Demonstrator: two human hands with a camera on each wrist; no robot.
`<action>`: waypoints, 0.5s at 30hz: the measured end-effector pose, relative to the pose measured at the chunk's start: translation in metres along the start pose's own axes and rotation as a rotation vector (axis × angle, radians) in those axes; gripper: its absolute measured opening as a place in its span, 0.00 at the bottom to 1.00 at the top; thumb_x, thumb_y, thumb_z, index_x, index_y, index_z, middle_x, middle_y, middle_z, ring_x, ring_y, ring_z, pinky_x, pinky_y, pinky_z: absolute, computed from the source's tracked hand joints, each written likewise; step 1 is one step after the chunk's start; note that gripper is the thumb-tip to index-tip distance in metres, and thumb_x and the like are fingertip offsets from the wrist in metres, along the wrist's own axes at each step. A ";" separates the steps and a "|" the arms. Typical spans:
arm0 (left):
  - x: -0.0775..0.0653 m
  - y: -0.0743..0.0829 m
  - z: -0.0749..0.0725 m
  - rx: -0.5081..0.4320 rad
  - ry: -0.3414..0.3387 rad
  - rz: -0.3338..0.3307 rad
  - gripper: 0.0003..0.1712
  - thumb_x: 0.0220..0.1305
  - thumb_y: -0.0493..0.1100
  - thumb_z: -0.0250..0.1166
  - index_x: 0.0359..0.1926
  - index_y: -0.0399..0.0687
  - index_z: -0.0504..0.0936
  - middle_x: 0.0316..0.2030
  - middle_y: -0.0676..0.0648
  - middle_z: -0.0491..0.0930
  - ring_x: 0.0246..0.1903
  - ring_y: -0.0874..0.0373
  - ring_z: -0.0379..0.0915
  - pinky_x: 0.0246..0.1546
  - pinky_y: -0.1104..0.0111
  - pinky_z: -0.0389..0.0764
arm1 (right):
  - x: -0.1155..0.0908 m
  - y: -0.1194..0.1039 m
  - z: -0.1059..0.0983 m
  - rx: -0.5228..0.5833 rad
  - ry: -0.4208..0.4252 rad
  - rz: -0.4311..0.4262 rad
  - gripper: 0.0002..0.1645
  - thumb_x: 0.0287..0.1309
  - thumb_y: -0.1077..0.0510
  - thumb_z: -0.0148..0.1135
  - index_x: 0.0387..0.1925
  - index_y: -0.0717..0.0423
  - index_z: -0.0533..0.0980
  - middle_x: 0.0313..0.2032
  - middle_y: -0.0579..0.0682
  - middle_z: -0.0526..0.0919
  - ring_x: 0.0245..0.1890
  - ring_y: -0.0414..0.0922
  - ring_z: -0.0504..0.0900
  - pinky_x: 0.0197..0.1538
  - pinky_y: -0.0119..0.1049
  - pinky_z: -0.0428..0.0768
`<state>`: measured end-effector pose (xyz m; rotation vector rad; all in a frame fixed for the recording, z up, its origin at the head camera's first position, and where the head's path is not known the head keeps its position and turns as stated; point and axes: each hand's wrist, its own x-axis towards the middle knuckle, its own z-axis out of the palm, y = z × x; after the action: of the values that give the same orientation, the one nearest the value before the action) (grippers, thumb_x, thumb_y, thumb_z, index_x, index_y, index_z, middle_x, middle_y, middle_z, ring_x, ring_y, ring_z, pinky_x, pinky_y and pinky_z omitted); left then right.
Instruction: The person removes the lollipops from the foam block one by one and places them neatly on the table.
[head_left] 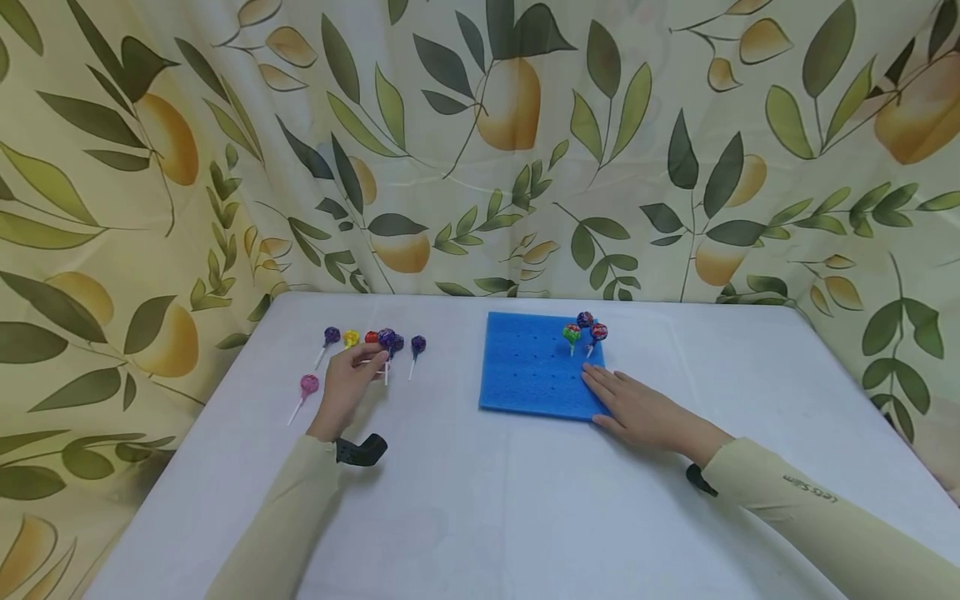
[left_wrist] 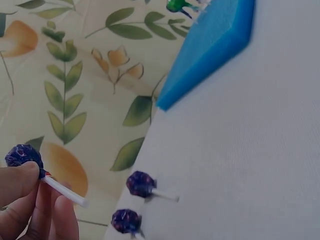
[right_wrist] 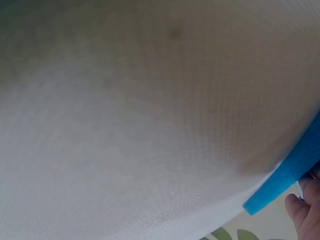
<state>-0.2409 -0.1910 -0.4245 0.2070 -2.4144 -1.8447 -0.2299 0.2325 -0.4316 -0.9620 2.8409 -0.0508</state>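
Note:
My left hand pinches a purple-wrapped lollipop between thumb and fingers, with its white stick pointing down. In the left wrist view the thumb presses just below the wrapped head of that lollipop. My right hand rests with straight fingers on the right edge of a blue foam board dotted with small holes. Toward the board's back right corner stand a green lollipop, a red one and a dark one, heads up.
Around the left hand, loose lollipops lie on the white-covered table: a pink one, a yellow one, a red one and several purple ones. A curtain printed with fruit and leaves hangs behind the table.

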 end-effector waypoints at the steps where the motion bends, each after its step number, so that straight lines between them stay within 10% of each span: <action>1: -0.001 -0.002 -0.003 -0.002 0.006 -0.004 0.17 0.66 0.38 0.58 0.50 0.29 0.76 0.46 0.32 0.79 0.31 0.70 0.76 0.33 0.79 0.81 | 0.000 0.000 0.000 0.001 0.000 0.001 0.42 0.66 0.43 0.49 0.70 0.63 0.52 0.72 0.61 0.53 0.71 0.59 0.54 0.69 0.56 0.59; 15: -0.012 -0.018 -0.035 0.138 0.067 -0.083 0.19 0.67 0.42 0.57 0.54 0.35 0.77 0.49 0.35 0.79 0.32 0.69 0.76 0.34 0.82 0.79 | 0.000 0.000 -0.001 0.014 -0.004 0.009 0.42 0.65 0.43 0.49 0.70 0.63 0.52 0.72 0.61 0.52 0.71 0.59 0.54 0.69 0.56 0.59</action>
<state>-0.2226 -0.2275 -0.4326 0.3786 -2.5247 -1.6735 -0.2296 0.2325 -0.4308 -0.9460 2.8369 -0.0669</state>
